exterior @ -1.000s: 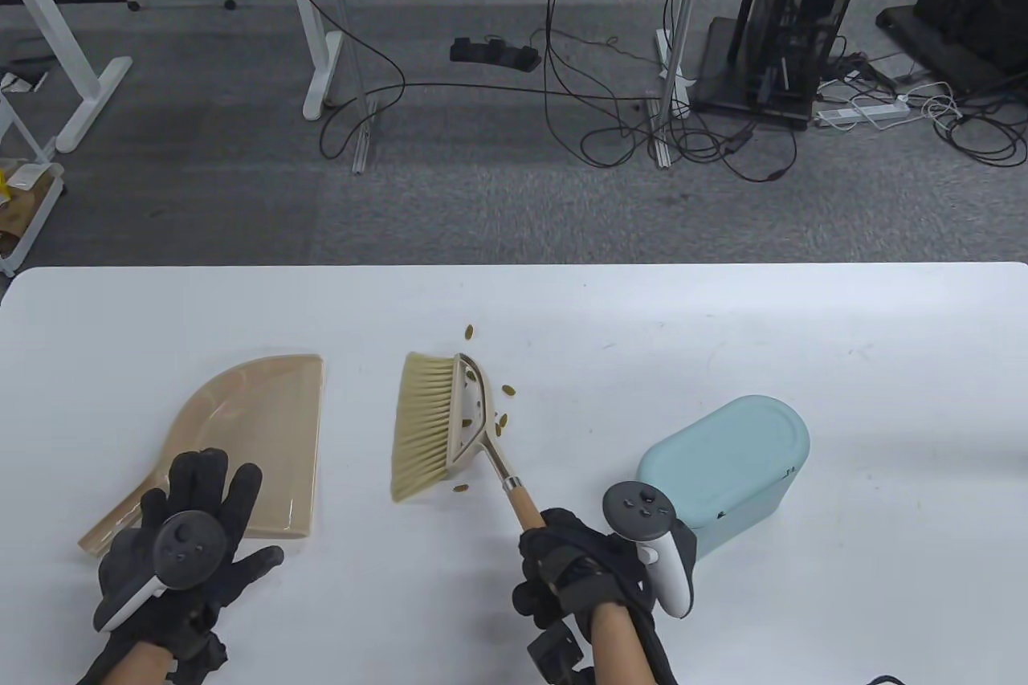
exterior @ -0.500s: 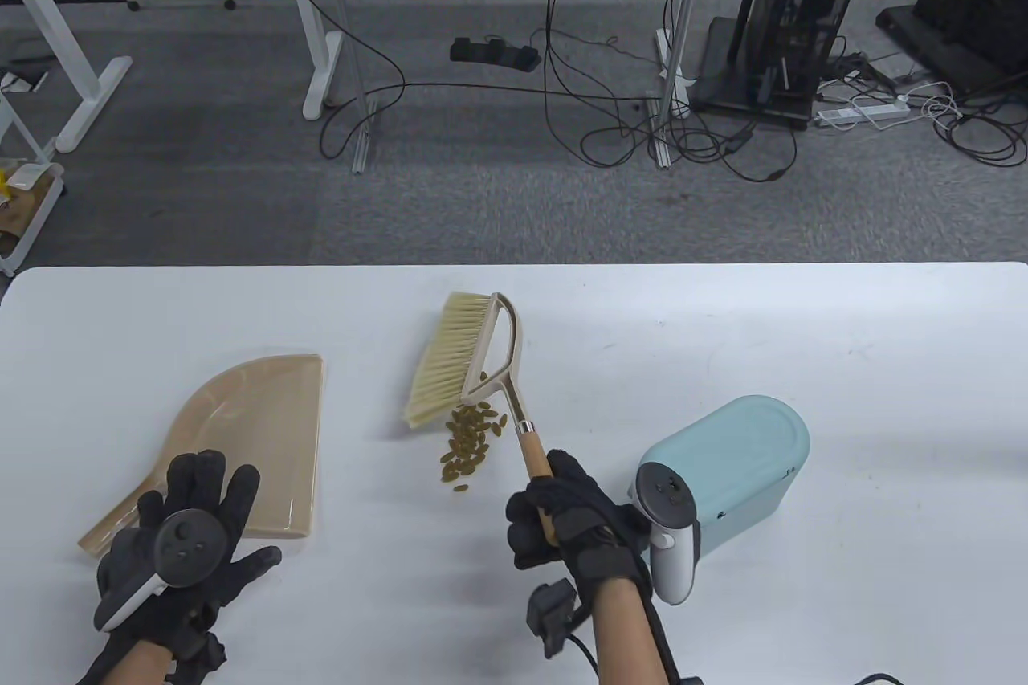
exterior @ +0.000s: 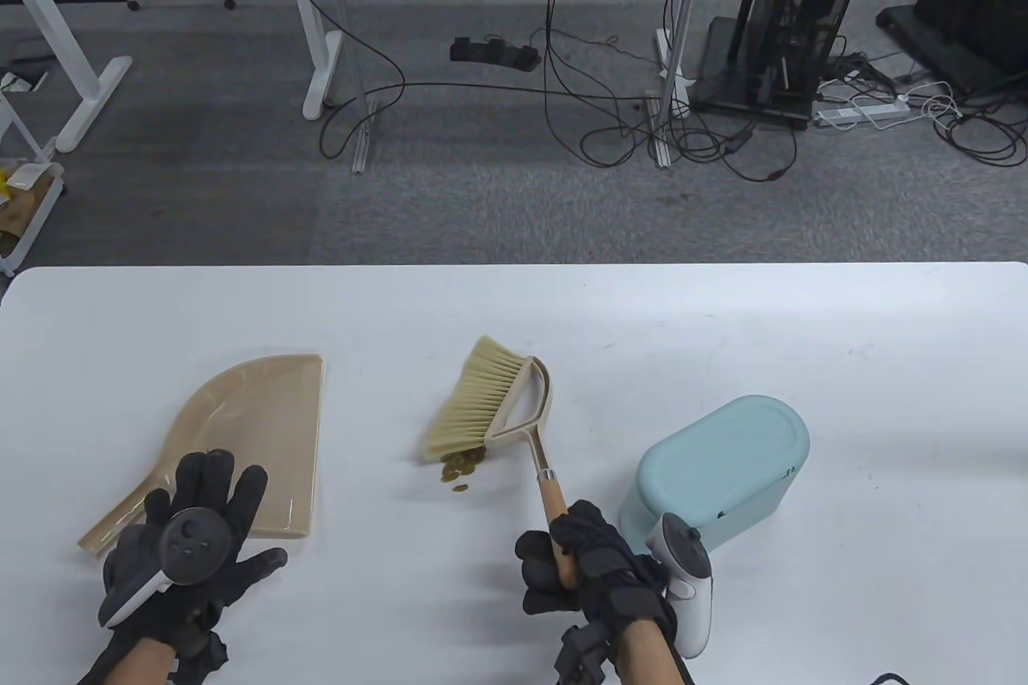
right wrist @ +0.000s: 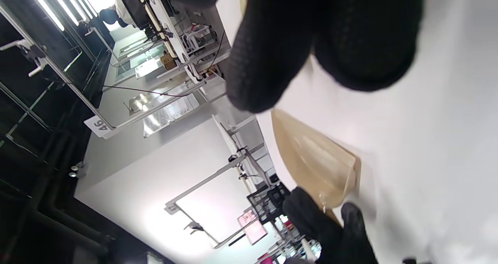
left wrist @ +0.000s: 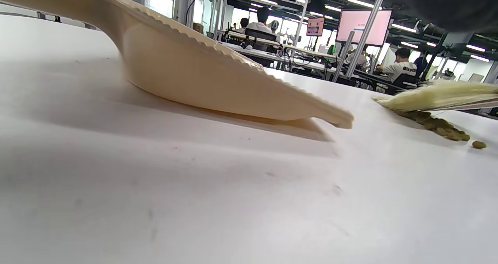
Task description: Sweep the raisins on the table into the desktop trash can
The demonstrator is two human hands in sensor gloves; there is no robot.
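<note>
My right hand (exterior: 578, 568) grips the wooden handle of a beige hand brush (exterior: 490, 404). Its bristles lie against a small heap of raisins (exterior: 459, 468) on the white table (exterior: 514, 315); the heap also shows in the left wrist view (left wrist: 439, 127). A beige dustpan (exterior: 249, 436) lies flat at the left, and in the left wrist view (left wrist: 202, 73) it is seen from the side. My left hand (exterior: 197, 548) rests with fingers spread on the dustpan's near end by the handle. A light blue desktop trash can (exterior: 723, 468) stands at the right, lid on, just beside my right hand.
The table's far edge runs across the middle of the table view, with grey carpet, desk legs and cables beyond. The right wrist view shows my gloved fingers (right wrist: 280, 42) and the dustpan (right wrist: 315, 159) with my left hand (right wrist: 330, 225) on it.
The brush swung out to the far side of the raisins, then drew them toward me into a tight heap. My right hand moved nearer the front edge. The left hand stayed.
</note>
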